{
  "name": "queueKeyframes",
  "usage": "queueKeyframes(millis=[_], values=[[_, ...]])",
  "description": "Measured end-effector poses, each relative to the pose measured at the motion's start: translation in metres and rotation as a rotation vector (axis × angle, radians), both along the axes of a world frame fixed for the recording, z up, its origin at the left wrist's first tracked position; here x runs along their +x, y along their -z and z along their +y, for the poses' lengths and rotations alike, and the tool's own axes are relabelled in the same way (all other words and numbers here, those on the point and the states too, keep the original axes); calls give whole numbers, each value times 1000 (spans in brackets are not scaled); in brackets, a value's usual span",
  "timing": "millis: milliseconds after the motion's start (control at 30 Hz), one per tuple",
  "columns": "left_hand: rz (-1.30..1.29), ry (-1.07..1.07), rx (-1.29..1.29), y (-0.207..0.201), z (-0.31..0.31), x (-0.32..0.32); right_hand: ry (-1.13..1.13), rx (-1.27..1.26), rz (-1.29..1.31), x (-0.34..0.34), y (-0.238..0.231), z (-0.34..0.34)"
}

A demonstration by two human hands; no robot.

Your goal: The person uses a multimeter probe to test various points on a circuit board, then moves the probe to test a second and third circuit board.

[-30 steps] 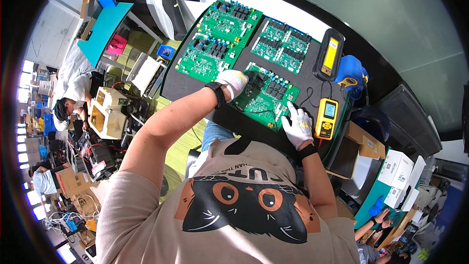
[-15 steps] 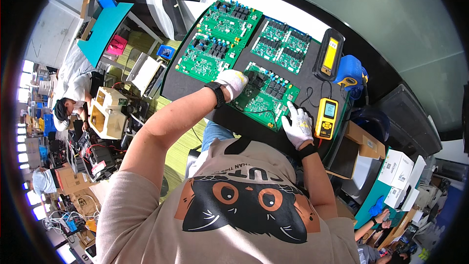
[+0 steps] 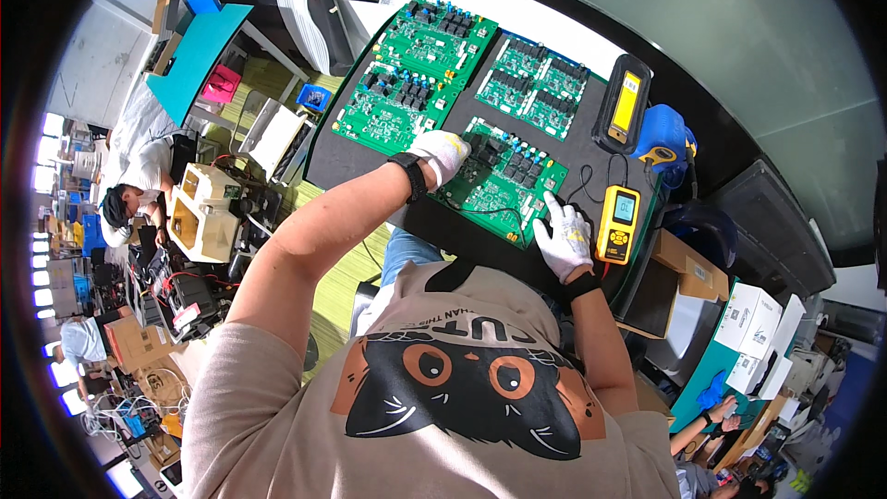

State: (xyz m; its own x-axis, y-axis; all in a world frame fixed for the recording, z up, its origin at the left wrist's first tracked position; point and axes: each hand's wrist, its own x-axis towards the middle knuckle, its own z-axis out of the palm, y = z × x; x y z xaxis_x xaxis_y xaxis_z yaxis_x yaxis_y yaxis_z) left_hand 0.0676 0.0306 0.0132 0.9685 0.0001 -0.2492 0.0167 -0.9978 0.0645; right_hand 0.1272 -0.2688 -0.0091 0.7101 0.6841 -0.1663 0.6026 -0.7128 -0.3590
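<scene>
A green circuit board (image 3: 508, 180) with dark block-shaped parts lies on the dark table in front of me. At its left edge is my left hand (image 3: 439, 157), in a white glove, with the fingers curled and their tips turned away; what they hold, if anything, is hidden. My right hand (image 3: 564, 240), gloved too, rests by the board's right corner, index finger stretched out and thumb apart. A thin black lead (image 3: 499, 212) crosses the board's near part. Just right of that hand lies a yellow handheld meter (image 3: 617, 224) with a lit screen.
Two larger green boards (image 3: 393, 106) lie at the left, and a panel of smaller boards (image 3: 533, 86) behind. A black-framed yellow device (image 3: 624, 103) and a blue tool (image 3: 665, 134) stand at the right. Cardboard boxes (image 3: 688, 268) sit beyond the table's right edge.
Both my hands and the boards stay practically where they were. At the far left, a person in the background has shifted slightly.
</scene>
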Motion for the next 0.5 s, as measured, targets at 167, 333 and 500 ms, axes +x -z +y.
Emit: queueKeyframes(millis=[167,333,500], values=[[65,-24,24,4,1,5,-6,-5,16,1,1,0],[60,15,24,3,1,3,-7,3,14,0,1,0],[4,9,14,2,0,1,-5,3,10,1,1,-1]])
